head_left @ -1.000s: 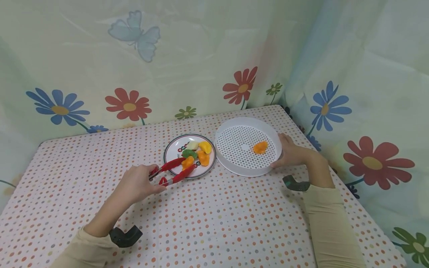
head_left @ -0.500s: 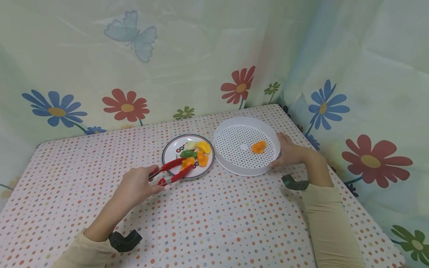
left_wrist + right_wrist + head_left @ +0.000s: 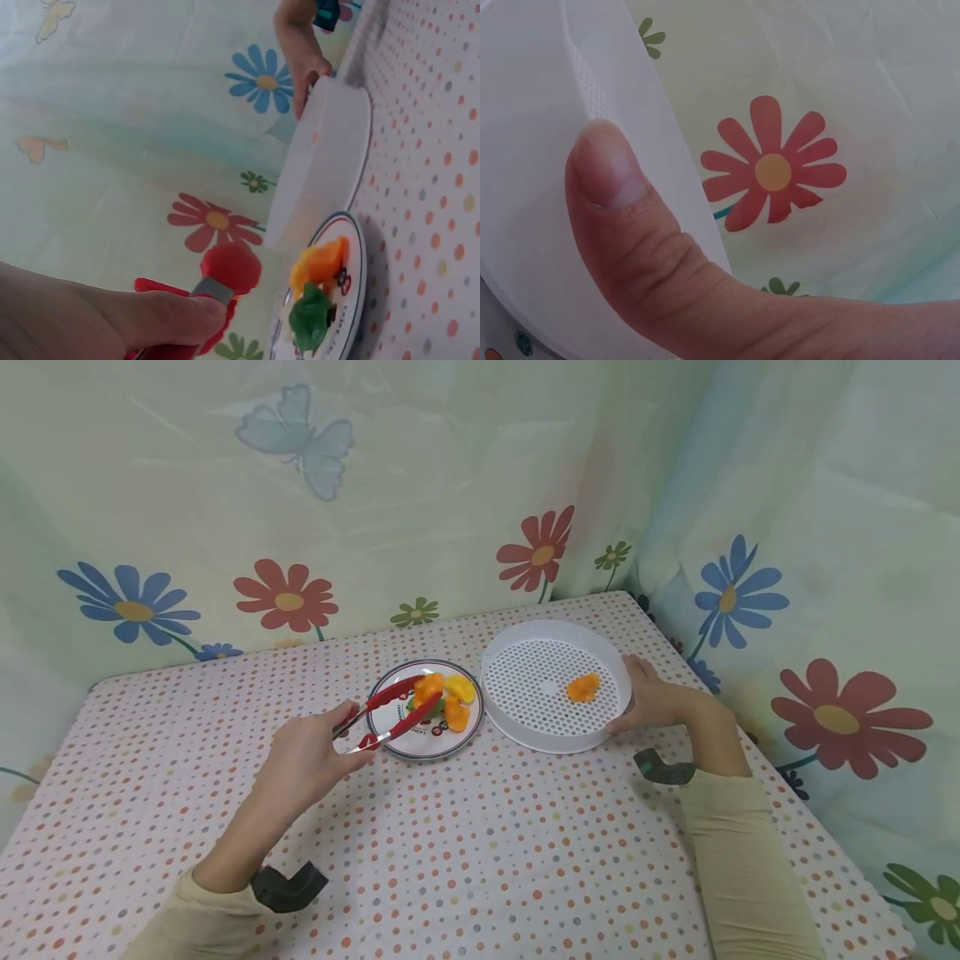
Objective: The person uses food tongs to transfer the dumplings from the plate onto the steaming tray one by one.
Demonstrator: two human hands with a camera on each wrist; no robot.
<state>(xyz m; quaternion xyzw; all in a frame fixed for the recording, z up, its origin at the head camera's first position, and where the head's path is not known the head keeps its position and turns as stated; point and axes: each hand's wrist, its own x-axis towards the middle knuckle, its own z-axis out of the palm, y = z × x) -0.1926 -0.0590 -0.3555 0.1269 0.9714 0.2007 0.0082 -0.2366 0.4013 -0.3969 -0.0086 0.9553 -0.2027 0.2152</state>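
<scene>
In the head view my left hand [image 3: 307, 756] holds red-tipped tongs [image 3: 405, 720]. Between the tong tips is an orange, crinkled, dumpling-like piece [image 3: 430, 686], raised over a round plate [image 3: 386, 714] with a dark rim. On that plate lie a yellow piece [image 3: 460, 687], another orange piece [image 3: 456, 715] and a green piece [image 3: 311, 319], partly hidden by the tongs in the head view. My right hand [image 3: 656, 700] grips the outer side of a white perforated steamer basket [image 3: 517, 685], its thumb [image 3: 622, 202] against the wall. One orange piece [image 3: 582, 687] sits inside the basket.
Plate and basket stand side by side, close together, on a table with a dotted cloth [image 3: 450, 860]. A flowered curtain [image 3: 420, 485] hangs behind the table and along its right side. Dark wrist cameras [image 3: 288, 887] sit on both wrists.
The tongs have closed on an orange piece at the plate's near side and lifted it up and away from me. My right hand stays on the basket.
</scene>
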